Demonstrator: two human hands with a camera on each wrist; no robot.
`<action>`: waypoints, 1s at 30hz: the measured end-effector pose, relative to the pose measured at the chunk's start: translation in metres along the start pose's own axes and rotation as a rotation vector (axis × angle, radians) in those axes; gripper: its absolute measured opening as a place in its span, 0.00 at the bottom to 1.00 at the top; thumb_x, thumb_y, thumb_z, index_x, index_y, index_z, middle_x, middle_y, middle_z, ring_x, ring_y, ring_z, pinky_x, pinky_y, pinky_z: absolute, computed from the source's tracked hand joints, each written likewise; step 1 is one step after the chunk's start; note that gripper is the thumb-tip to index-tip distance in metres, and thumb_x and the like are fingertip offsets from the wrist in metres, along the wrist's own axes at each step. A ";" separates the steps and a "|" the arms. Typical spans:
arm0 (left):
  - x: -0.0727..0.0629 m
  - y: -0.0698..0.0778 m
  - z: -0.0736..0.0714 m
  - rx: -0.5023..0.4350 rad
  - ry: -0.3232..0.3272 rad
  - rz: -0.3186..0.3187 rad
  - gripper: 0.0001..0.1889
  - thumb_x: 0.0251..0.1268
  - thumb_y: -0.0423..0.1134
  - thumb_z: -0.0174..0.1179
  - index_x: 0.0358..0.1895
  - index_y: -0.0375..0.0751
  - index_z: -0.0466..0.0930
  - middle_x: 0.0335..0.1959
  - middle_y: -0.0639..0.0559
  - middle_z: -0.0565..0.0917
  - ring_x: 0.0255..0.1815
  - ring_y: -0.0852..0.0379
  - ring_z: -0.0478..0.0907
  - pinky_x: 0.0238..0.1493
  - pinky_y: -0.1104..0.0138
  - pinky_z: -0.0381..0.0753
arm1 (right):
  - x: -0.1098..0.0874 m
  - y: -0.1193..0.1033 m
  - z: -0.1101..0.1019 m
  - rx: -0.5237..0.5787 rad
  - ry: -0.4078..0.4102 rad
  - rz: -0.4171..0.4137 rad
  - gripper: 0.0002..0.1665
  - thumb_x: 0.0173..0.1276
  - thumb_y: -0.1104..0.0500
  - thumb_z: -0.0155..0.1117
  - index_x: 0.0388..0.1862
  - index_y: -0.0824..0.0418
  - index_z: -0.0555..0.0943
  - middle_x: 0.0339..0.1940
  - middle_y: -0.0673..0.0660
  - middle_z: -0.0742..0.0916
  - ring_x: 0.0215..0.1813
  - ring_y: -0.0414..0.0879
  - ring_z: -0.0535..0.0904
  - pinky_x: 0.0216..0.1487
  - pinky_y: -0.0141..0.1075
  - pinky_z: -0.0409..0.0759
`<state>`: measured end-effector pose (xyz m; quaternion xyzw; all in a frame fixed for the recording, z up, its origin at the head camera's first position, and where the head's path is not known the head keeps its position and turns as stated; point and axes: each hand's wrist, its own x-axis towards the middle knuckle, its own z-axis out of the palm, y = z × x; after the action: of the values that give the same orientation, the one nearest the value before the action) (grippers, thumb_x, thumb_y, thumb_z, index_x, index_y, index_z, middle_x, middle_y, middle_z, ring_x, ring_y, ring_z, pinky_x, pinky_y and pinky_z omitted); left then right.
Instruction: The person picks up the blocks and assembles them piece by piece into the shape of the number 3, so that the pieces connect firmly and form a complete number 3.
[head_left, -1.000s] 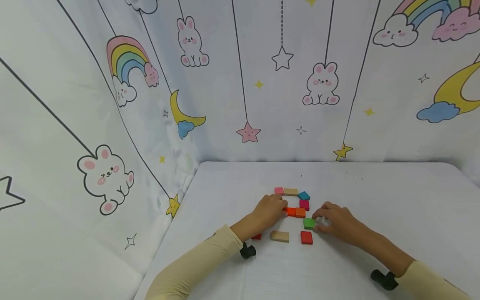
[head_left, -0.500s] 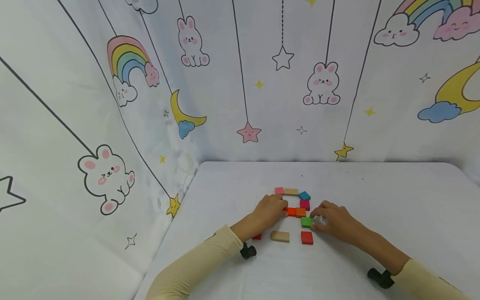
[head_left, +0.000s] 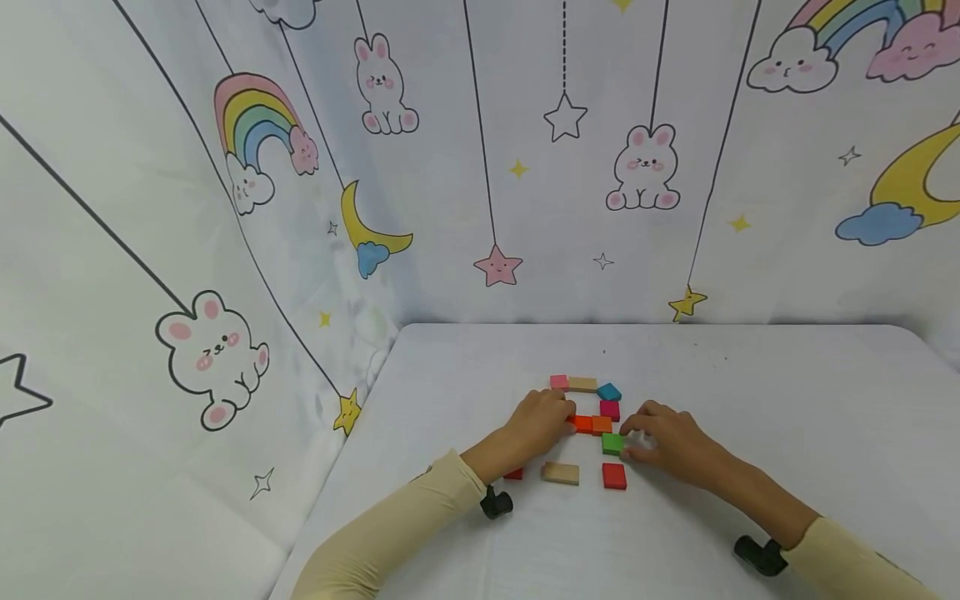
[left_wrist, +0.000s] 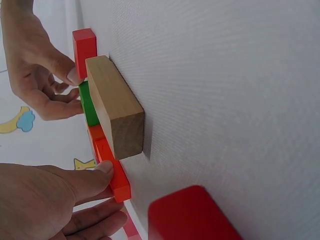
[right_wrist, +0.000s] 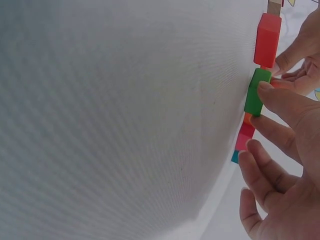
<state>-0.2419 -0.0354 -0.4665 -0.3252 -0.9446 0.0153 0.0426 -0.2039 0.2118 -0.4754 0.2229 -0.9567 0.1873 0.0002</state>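
Observation:
My left hand [head_left: 538,421] pinches an orange-red block [left_wrist: 113,167], thumb on one side and fingers on the other. Right beside that block lies an orange one [head_left: 602,425]. Below its right end in the head view sits a green block [head_left: 612,444]. The right hand [head_left: 670,443] holds this green block, its thumb on the near face and index finger at the far end, as the right wrist view shows. The other right fingers are loosely bent. A crimson block [head_left: 610,410] lies just beyond the orange one.
At the back, a pink block [head_left: 558,382], a plain wooden block [head_left: 582,384] and a blue block [head_left: 609,392] form a row. Nearer lie another wooden block [head_left: 561,473], a red block [head_left: 614,476] and a second red block [head_left: 513,473], partly hidden by the left wrist.
Over the last second, the green block has moved slightly left and away with the right hand, closer to the orange block. The left hand stays in place.

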 end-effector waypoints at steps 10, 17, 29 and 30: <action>0.000 0.000 0.000 0.013 0.006 0.001 0.12 0.74 0.50 0.68 0.51 0.50 0.90 0.44 0.55 0.87 0.43 0.60 0.81 0.44 0.72 0.77 | 0.000 0.001 0.001 0.001 0.005 -0.005 0.24 0.54 0.48 0.87 0.48 0.50 0.88 0.45 0.53 0.84 0.49 0.49 0.81 0.47 0.57 0.82; -0.001 0.001 -0.001 0.011 0.011 0.001 0.12 0.73 0.50 0.68 0.51 0.49 0.90 0.43 0.55 0.87 0.43 0.60 0.81 0.44 0.72 0.77 | 0.001 0.001 0.003 -0.004 0.010 0.012 0.24 0.54 0.48 0.87 0.48 0.49 0.89 0.46 0.52 0.84 0.50 0.49 0.82 0.48 0.56 0.81; 0.000 0.000 0.001 0.004 0.018 0.003 0.12 0.73 0.50 0.69 0.52 0.50 0.90 0.44 0.55 0.87 0.43 0.60 0.80 0.45 0.72 0.77 | -0.001 0.001 0.002 0.003 0.018 -0.006 0.23 0.55 0.47 0.86 0.48 0.50 0.88 0.45 0.52 0.84 0.48 0.47 0.82 0.46 0.54 0.81; 0.000 0.000 0.002 0.001 0.016 0.003 0.13 0.73 0.50 0.69 0.52 0.50 0.90 0.44 0.55 0.87 0.43 0.60 0.80 0.45 0.72 0.77 | -0.001 0.001 0.002 0.002 0.019 -0.006 0.23 0.55 0.47 0.86 0.48 0.50 0.88 0.45 0.52 0.84 0.47 0.46 0.81 0.46 0.54 0.82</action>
<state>-0.2416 -0.0353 -0.4680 -0.3267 -0.9437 0.0131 0.0502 -0.2033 0.2122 -0.4775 0.2240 -0.9558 0.1901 0.0097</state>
